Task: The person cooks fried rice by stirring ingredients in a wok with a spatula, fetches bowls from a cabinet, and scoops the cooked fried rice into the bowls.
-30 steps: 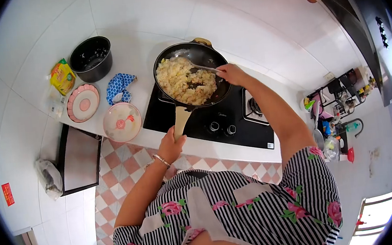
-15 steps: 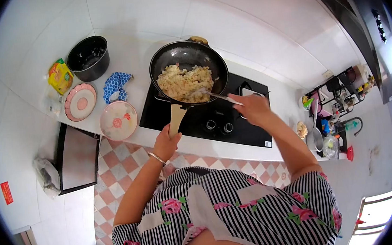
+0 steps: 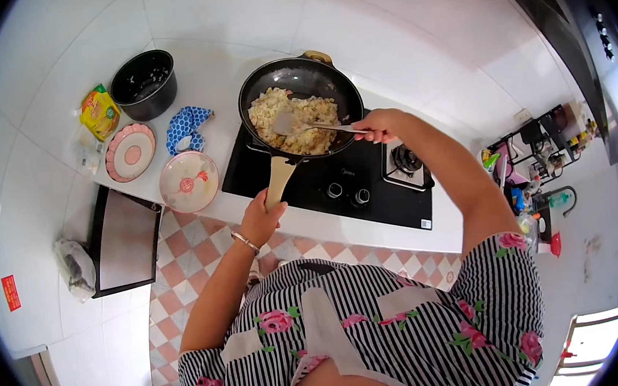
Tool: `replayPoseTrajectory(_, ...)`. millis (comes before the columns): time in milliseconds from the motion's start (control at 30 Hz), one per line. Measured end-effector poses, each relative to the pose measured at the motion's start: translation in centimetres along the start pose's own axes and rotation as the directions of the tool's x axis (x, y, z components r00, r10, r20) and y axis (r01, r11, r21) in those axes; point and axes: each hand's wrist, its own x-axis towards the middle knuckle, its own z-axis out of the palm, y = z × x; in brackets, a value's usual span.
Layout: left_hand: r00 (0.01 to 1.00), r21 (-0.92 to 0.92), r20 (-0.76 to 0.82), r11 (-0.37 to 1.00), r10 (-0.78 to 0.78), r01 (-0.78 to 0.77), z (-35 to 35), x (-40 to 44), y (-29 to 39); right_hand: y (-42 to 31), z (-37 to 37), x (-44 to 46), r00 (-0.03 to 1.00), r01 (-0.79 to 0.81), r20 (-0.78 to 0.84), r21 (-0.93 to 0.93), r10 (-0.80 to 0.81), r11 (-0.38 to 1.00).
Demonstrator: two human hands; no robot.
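My left hand [image 3: 261, 221] is closed round the pale handle [image 3: 279, 182] of a dark wok [image 3: 327, 76] on the left side of the stove. Fried rice [image 3: 302, 111], or something very like it, lies in the wok. A spatula [image 3: 332, 126] is gripped in my right hand [image 3: 380, 126], just over the wok's right rim. Its flat blade [image 3: 283, 123] rests on the rice, left of the middle.
The black gas stove [image 3: 309, 189] has a second burner [image 3: 406, 159] on the right. To the left stand a dark pot [image 3: 145, 104], a yellow packet [image 3: 100, 113], two pink-patterned plates [image 3: 189, 183] and a blue cloth [image 3: 184, 129]. A sink area [image 3: 543, 225] is at far right.
My right hand has risen and shifted slightly left. The spatula blade has moved up and left across the rice and now shows its flat face. My left hand keeps its hold.
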Motion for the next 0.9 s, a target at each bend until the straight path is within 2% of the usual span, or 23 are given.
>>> replayPoseTrajectory(67, 1.0, -0.019, -0.007, 1.0, 0.001, -0.001, 0.2, 0.1, 0.1, 0.7, -2.1, -2.8, 0.99, -0.028, -0.141, -0.162, 0.005, 0.986)
replayPoseTrajectory(133, 1.0, -0.028, -0.021, 1.0, 0.0, 0.0, 0.3, 0.0, 0.3, 1.4, -4.4, -4.5, 0.973, -0.035, -0.232, -0.223, -0.018, 0.974)
replayPoseTrajectory(167, 1.0, -0.041, -0.024, 0.999, -0.003, 0.002, 0.3, -0.1, 0.5, 1.7, -4.8, -4.9, 0.931, 0.031, -0.336, -0.323, -0.145, 0.946)
replayPoseTrajectory(233, 1.0, -0.065, -0.028, 0.998, -0.009, 0.007, 0.3, -0.3, 0.7, 2.6, -4.4, -5.8, 0.776, 0.117, -0.481, -0.526, -0.408, 0.843)
replayPoseTrajectory(300, 0.996, -0.068, -0.086, 0.998, -0.015, 0.009, 1.0, -0.3, 0.1, 3.2, -0.5, -5.7, 0.522, 0.013, -0.542, -0.767, -0.658, 0.642)
replayPoseTrajectory(333, 0.993, -0.069, -0.113, 0.998, -0.017, 0.009, 1.4, -0.3, -0.1, 3.4, 2.2, -5.7, 0.38, -0.078, -0.515, -0.846, -0.768, 0.528)
replayPoseTrajectory(400, 0.989, -0.033, -0.145, 0.999, -0.016, 0.011, 2.6, -0.5, -0.1, 3.4, 7.4, -5.6, 0.498, -0.165, -0.481, -0.87, -0.722, 0.465)
replayPoseTrajectory(467, 0.984, 0.0, -0.178, 1.0, 0.017, -0.018, 3.1, -0.1, -0.5, 4.5, 11.2, -4.9, 0.622, -0.114, -0.434, -0.873, -0.651, 0.474)
replayPoseTrajectory(533, 0.979, 0.028, -0.195, 0.998, 0.066, -0.062, 3.6, 0.0, -1.1, 6.0, 12.7, -5.5, 0.534, -0.062, -0.457, -0.86, -0.711, 0.506)
replayPoseTrajectory(567, 0.981, 0.023, -0.187, 0.999, 0.041, -0.037, 3.6, -0.1, -1.0, 6.4, 13.1, -6.7, 0.492, -0.061, -0.485, -0.848, -0.723, 0.527)
replayPoseTrajectory(633, 0.984, 0.008, -0.179, 1.0, -0.014, 0.016, 3.5, -0.3, -0.2, 7.0, 14.4, -7.9, 0.518, -0.08, -0.492, -0.842, -0.699, 0.534)
replayPoseTrajectory(733, 0.973, 0.122, -0.205, 0.989, 0.107, -0.083, 3.8, 0.3, -1.0, 7.4, 16.3, -5.3, 0.518, -0.095, -0.499, -0.841, -0.695, 0.532)
replayPoseTrajectory(833, 0.992, 0.055, -0.129, 0.998, -0.012, 0.02, 3.5, 0.0, 0.1, 5.7, 16.1, -2.9, 0.504, -0.123, -0.491, -0.855, -0.71, 0.504)
replayPoseTrajectory(900, 0.987, -0.006, -0.142, 0.997, -0.081, 0.081, 3.6, -0.4, 0.5, 5.4, 15.2, -3.9, 0.509, -0.059, -0.465, -0.859, -0.725, 0.509)
